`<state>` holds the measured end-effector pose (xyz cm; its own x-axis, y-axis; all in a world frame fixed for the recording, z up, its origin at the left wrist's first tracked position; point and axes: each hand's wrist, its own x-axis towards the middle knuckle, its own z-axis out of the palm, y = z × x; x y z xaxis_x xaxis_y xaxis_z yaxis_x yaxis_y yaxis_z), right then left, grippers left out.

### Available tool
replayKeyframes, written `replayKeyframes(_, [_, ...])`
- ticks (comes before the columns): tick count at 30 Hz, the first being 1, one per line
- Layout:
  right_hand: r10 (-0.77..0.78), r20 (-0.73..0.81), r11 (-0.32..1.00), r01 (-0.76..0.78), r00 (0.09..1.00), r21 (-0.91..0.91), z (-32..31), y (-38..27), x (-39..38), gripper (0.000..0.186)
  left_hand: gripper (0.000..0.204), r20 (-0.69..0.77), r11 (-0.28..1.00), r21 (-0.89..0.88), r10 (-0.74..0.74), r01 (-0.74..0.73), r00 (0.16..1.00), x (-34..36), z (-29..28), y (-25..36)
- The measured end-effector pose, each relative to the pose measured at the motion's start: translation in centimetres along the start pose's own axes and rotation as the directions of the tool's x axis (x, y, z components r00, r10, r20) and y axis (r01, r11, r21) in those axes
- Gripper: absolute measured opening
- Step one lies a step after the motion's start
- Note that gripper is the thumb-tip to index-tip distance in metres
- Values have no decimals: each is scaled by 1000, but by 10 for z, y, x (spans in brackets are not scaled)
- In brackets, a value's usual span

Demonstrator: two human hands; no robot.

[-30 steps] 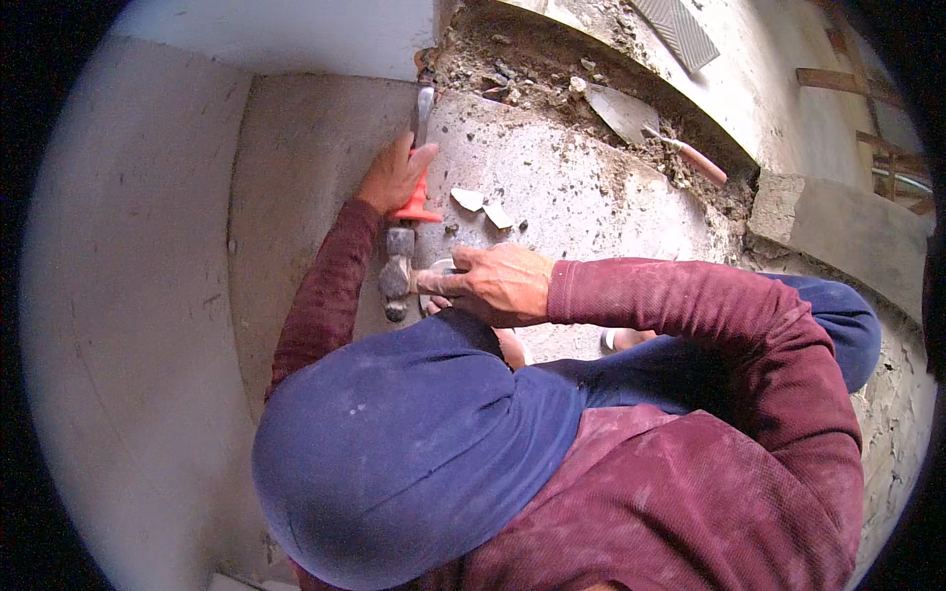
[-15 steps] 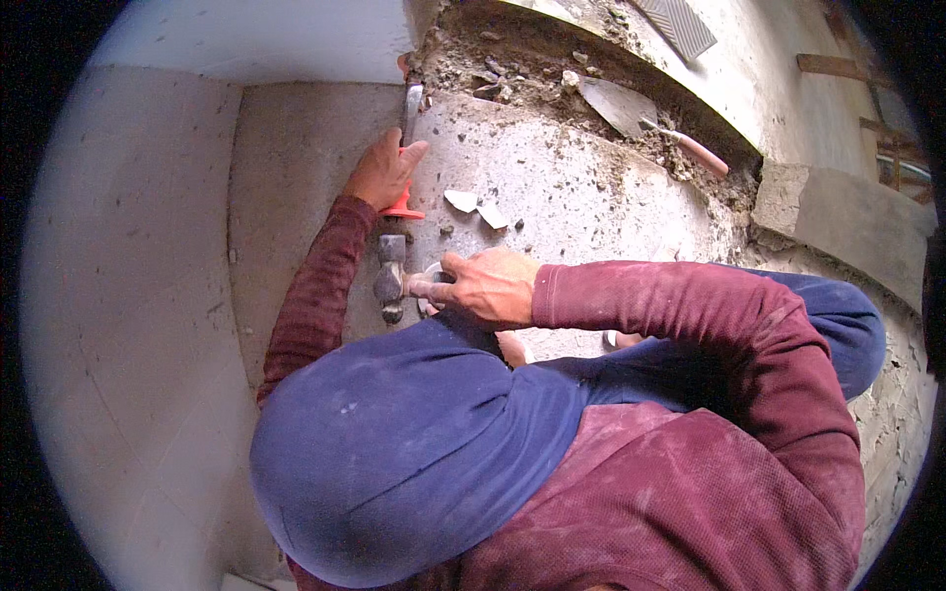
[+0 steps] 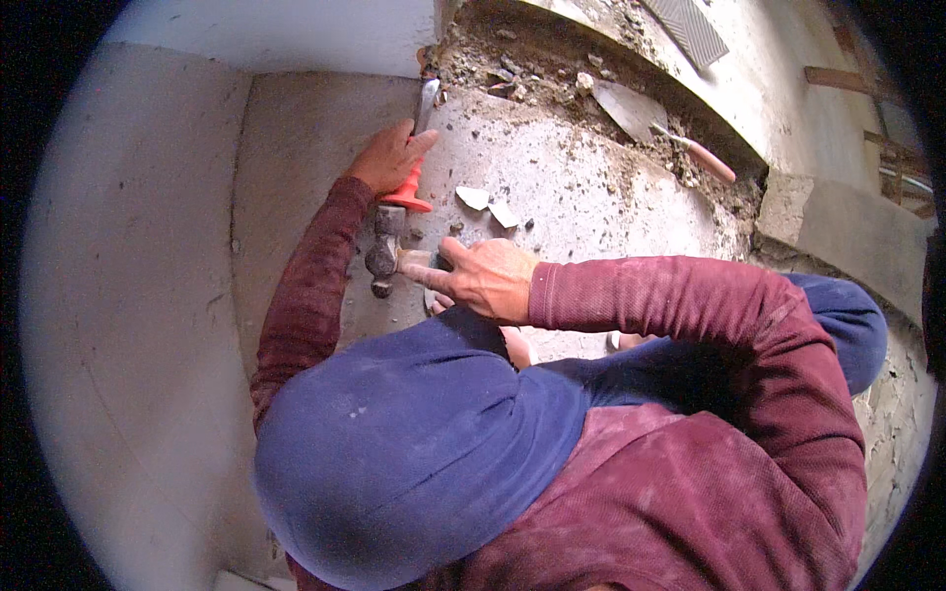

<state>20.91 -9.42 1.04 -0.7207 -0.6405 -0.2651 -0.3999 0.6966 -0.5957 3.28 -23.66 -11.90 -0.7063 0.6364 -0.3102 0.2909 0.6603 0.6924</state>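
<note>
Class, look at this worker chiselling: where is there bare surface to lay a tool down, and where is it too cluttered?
Free: the smooth grey slab beside the left sleeve, and the concrete between the white chips and the trowel. Crowded: the rubble at the chisel tip, and around the hammer.

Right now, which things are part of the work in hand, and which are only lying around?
In use:
left hand gripping the chisel by its orange guard
right hand holding the hammer

Lying about:
trowel with a pink handle, on the rubble
two pale shards on the concrete
notched trowel near the top edge
</note>
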Motion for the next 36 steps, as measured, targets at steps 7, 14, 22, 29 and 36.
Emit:
replayKeyframes(7, [-67,25,997,68,997,-21,-1,6,2,55,53,162,999,-23,-25,29,987,0,-21,5])
replayKeyframes(14, [-217,172,975,223,961,-12,-4,3,-7,59,57,139,990,-140,30,-11,990,5,-18,-9])
replayKeyframes(22, [-197,179,974,214,964,-76,-2,-3,-10,63,54,127,987,-162,16,5,992,4,-13,-26])
replayKeyframes(29, [-59,68,998,59,996,7,-5,-2,-1,64,55,165,975,-214,-20,56,986,0,-12,-28])
replayKeyframes(36, [-139,42,990,139,989,-5,-12,35,9,65,59,124,979,-201,-18,43,992,0,-18,-14])
